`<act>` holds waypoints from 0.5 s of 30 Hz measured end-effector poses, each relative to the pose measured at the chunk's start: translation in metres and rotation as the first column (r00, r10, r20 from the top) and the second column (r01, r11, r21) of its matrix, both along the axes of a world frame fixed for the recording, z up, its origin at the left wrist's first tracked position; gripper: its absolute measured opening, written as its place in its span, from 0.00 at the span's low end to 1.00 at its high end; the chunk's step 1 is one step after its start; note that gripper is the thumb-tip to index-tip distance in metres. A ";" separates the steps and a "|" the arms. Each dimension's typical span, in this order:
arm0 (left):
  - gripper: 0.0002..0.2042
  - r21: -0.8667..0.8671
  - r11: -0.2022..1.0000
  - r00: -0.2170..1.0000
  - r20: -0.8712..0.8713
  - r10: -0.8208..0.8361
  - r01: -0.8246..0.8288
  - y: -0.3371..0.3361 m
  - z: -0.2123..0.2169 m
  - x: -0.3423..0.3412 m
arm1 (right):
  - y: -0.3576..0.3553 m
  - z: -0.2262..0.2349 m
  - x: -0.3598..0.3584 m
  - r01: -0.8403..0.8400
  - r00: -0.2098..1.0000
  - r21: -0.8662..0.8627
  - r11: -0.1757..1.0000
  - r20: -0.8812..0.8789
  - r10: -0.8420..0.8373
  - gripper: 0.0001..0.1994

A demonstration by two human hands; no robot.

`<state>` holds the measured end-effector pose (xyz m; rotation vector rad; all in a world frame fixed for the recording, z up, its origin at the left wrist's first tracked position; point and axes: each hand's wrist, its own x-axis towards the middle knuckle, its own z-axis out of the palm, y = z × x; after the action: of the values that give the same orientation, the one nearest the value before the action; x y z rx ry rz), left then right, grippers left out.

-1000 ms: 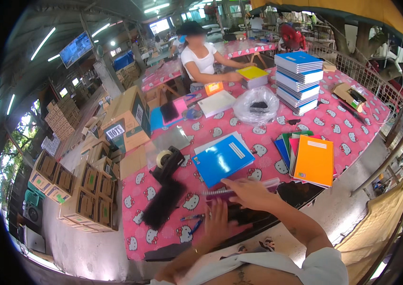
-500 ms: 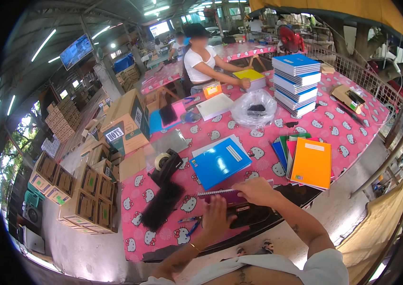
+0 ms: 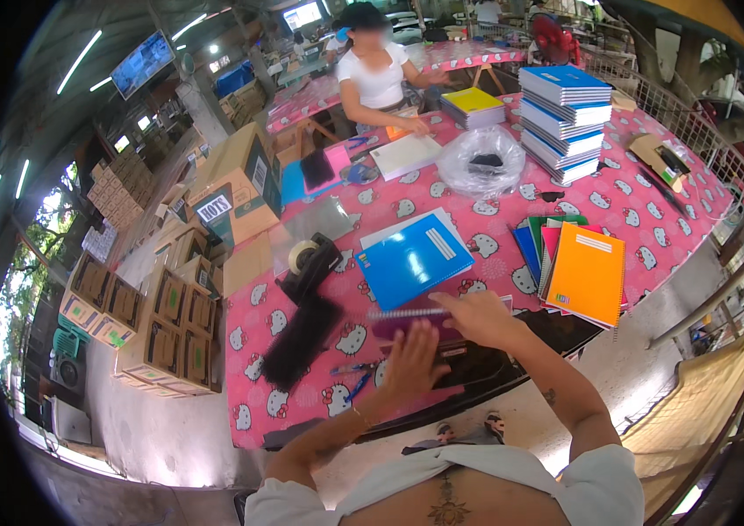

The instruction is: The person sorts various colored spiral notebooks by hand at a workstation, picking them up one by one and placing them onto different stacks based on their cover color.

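Observation:
A dark purple spiral notebook (image 3: 402, 322) lies on the pink patterned tablecloth (image 3: 258, 307) near the front edge. My right hand (image 3: 474, 316) grips its right end. My left hand (image 3: 411, 358) lies flat on its near side with fingers spread. Just beyond it rests a blue notebook (image 3: 411, 259) on a white sheet. To the right is a fan of coloured notebooks (image 3: 537, 250) with an orange notebook (image 3: 587, 273) on top. Black plastic sheeting (image 3: 499, 359) lies under my hands.
A tape dispenser (image 3: 309, 259) and a long black object (image 3: 300, 340) lie at the left, blue pens (image 3: 350, 379) near the edge. Farther off: a stack of blue notebooks (image 3: 565, 118), a clear plastic bag (image 3: 481, 162), a cardboard box (image 3: 233, 188), a seated person (image 3: 376, 74).
Both my hands have moved forward over the table onto the purple notebook. The person across the table has shifted their hands slightly.

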<state>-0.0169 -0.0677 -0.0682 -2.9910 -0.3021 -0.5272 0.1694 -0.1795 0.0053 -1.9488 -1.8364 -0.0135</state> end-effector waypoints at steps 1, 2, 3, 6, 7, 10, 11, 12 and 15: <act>0.37 -0.049 0.997 0.996 -0.070 -0.056 0.052 -0.002 0.002 -0.001 | 0.001 0.002 0.000 0.002 1.000 0.007 1.000 0.006 -0.002 0.22; 0.39 0.044 0.998 0.998 0.046 0.034 -0.036 0.008 0.033 0.022 | -0.002 0.001 0.003 0.020 1.000 0.000 1.000 0.015 -0.020 0.24; 0.40 0.128 0.981 0.979 0.164 0.122 -0.143 0.013 0.051 0.032 | -0.003 0.001 0.002 0.028 0.999 -0.005 1.000 0.015 -0.028 0.27; 0.38 -0.004 1.000 0.997 0.080 0.024 -0.024 -0.003 0.033 0.023 | -0.003 0.007 -0.003 0.077 0.996 -0.159 0.984 -0.032 -0.083 0.31; 0.38 -0.004 1.000 0.996 0.084 0.019 -0.018 -0.015 0.015 0.013 | -0.007 0.007 -0.004 0.083 0.996 -0.159 0.984 -0.028 -0.088 0.31; 0.35 -0.062 0.996 0.984 0.174 -0.049 0.061 -0.031 0.000 -0.008 | -0.023 0.012 -0.002 0.041 0.978 0.138 0.990 0.197 -0.068 0.38; 0.32 -0.032 0.999 0.979 0.205 -0.012 0.019 -0.022 0.041 0.009 | -0.044 0.022 0.012 0.134 0.984 0.254 0.958 0.084 -0.160 0.40; 0.30 -0.006 0.999 0.972 0.234 0.033 -0.032 -0.014 0.066 0.017 | -0.060 0.025 0.023 0.227 0.973 0.353 0.908 -0.039 -0.228 0.43; 0.19 -0.091 0.994 0.986 0.160 -0.047 0.063 0.002 0.064 0.015 | -0.063 -0.044 0.060 0.030 0.491 0.102 0.994 -0.868 0.074 0.40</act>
<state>-0.0019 -0.0658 -0.0038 -3.0629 -0.2639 -0.7795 0.2295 -0.2425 -0.0386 -1.3898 -1.0979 0.7547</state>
